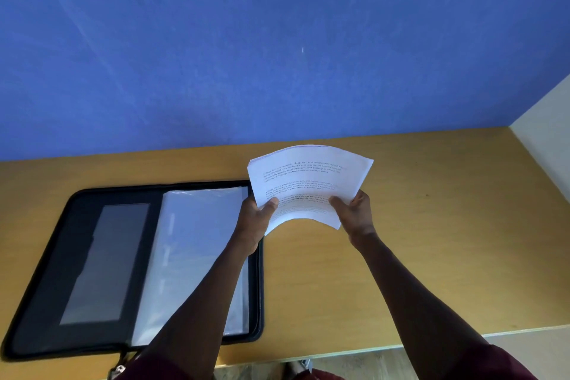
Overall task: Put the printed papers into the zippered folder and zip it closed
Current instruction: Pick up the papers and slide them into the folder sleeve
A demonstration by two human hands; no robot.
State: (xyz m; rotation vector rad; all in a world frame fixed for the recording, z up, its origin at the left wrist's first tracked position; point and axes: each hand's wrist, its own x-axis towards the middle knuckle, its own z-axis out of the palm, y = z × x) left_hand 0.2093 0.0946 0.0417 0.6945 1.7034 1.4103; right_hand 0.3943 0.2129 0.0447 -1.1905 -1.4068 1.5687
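A stack of printed papers (308,182) is held above the wooden table, bowed upward in the middle. My left hand (254,222) grips its lower left corner and my right hand (354,213) grips its lower right corner. The black zippered folder (77,256) lies open flat on the table to the left, with clear plastic sleeves (191,256) on its right half and a grey pocket panel on its left half. My left forearm crosses over the folder's right side. The papers hang just past the folder's upper right corner.
The yellow-brown table (431,241) meets a blue wall (277,40) at the back and a pale side panel (549,139) at the right. Its front edge runs along the bottom, with floor below. A zipper pull (118,369) hangs at the folder's near edge.
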